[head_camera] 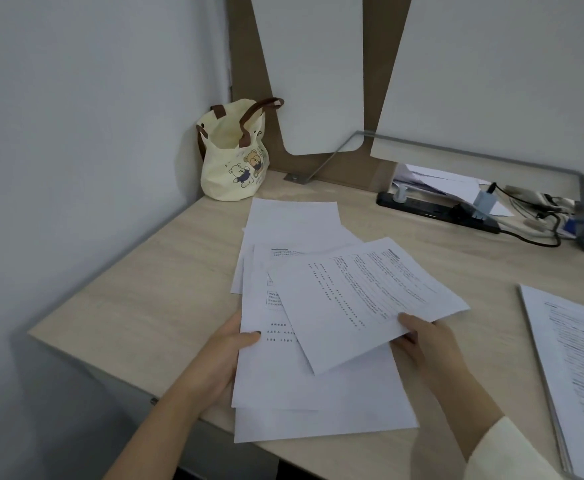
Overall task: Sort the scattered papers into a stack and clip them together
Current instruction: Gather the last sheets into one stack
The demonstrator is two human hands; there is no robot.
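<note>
Several white printed sheets lie fanned out on the pale wooden desk. My right hand pinches the near edge of the top printed sheet, which is turned askew over the others. My left hand grips the left edge of the loose pile under it, thumb on top. More blank-looking sheets spread out behind, toward the back of the desk. No clip is visible.
A cream tote bag with bear prints stands in the back left corner. A black power strip with cables lies at the back right under a metal shelf frame. Another stack of printed pages sits at the right edge.
</note>
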